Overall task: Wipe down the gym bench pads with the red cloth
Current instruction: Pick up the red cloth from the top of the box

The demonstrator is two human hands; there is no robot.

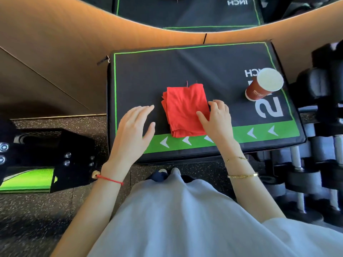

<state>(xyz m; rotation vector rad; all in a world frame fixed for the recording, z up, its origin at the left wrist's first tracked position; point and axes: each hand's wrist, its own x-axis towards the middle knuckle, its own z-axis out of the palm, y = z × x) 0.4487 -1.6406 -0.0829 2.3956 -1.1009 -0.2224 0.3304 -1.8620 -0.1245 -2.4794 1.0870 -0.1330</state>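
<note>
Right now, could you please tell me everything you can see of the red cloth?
The red cloth is a thin fabric folded into a rough rectangle of several layers, with loose threads at its far edge. It lies flat on the black pad, its near edge overlapping the green arrow band. The right hand touches its right edge, thumb on top; the left hand is beside it, apart.

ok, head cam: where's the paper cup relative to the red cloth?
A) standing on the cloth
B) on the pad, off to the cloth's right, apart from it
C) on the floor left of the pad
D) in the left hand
B: the paper cup stands on the black pad near its right edge, clear of the folded red cloth, with bare pad between them.
</note>
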